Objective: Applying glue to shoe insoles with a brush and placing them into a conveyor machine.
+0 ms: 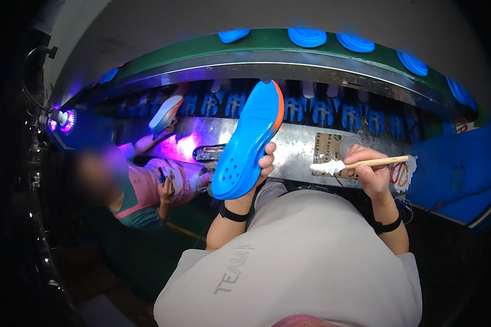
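Observation:
My left hand [265, 162] grips a blue shoe sole [246, 143] by its right edge, below the middle. The sole stands raised and slightly slanted, its flat face toward me, with a cluster of small holes at the lower end and an orange strip along the upper right side. To its right, my right hand [369, 173] is closed round a wooden-handled stick [377, 161]. A white, ragged wad [327, 167] covers the stick's left end; I cannot tell if it is cloth or bristles. Stick and sole are apart.
Behind the metal bench [294, 155] runs a green conveyor belt [264, 41] carrying several blue soles. Dark shoe-like shapes line the shelf under it. A cardboard piece [324, 146] and scissors [401, 175] lie at right. A co-worker [147, 182] at left holds another sole [166, 113] near a purple lamp [66, 121].

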The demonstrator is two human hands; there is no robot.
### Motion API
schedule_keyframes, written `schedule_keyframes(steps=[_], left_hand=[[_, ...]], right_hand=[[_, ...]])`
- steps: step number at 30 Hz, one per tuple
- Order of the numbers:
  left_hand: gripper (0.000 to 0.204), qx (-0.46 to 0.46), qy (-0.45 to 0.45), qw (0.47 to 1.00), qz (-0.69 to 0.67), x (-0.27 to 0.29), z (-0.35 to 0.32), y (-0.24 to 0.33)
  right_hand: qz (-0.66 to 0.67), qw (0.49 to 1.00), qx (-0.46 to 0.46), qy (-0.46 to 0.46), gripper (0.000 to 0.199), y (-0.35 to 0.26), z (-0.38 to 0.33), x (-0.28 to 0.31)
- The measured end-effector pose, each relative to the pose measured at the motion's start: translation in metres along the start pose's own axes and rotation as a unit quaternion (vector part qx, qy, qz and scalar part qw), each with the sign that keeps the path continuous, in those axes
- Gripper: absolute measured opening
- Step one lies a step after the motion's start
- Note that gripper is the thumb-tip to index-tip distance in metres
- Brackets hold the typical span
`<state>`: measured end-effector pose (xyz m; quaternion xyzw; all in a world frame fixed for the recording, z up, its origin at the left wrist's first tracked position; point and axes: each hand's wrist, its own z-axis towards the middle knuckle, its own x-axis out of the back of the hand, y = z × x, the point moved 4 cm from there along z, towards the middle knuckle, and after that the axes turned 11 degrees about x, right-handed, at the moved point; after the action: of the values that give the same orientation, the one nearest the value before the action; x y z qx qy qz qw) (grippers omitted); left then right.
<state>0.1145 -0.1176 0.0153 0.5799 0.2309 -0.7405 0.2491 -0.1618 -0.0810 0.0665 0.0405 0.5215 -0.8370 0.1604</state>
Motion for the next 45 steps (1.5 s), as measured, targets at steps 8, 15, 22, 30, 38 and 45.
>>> schedule_keyframes(steps=[8, 15, 22, 30, 38, 45], left_hand=[[0.064, -0.03, 0.147, 0.986, 0.066, 0.018, -0.034, 0.0], [0.068, 0.066, 0.099, 0.993, 0.002, -0.009, -0.037, 0.022], [0.089, -0.073, -0.014, 0.966, 0.246, -0.102, 0.063, 0.183], [0.062, -0.345, 0.298, 0.85, 0.265, -0.008, 0.046, 0.211], [0.034, -0.374, 0.382, 0.632, 0.561, -0.041, 0.048, 0.202], [0.025, -0.401, 0.247, 0.082, 0.878, -0.072, 0.114, 0.158]], right_hand=[[-0.072, 0.997, -0.019, 0.019, 0.024, 0.01, -0.025, 0.012], [-0.102, 0.991, -0.052, 0.069, 0.026, 0.019, -0.042, 0.023], [-0.091, 0.992, -0.08, 0.041, 0.026, 0.028, -0.047, 0.012], [-0.114, 0.982, -0.116, 0.099, 0.026, 0.035, -0.072, 0.02], [-0.218, 0.953, -0.166, 0.129, 0.018, 0.049, -0.078, 0.031], [-0.591, 0.797, -0.121, -0.032, 0.034, 0.084, -0.094, 0.068]])
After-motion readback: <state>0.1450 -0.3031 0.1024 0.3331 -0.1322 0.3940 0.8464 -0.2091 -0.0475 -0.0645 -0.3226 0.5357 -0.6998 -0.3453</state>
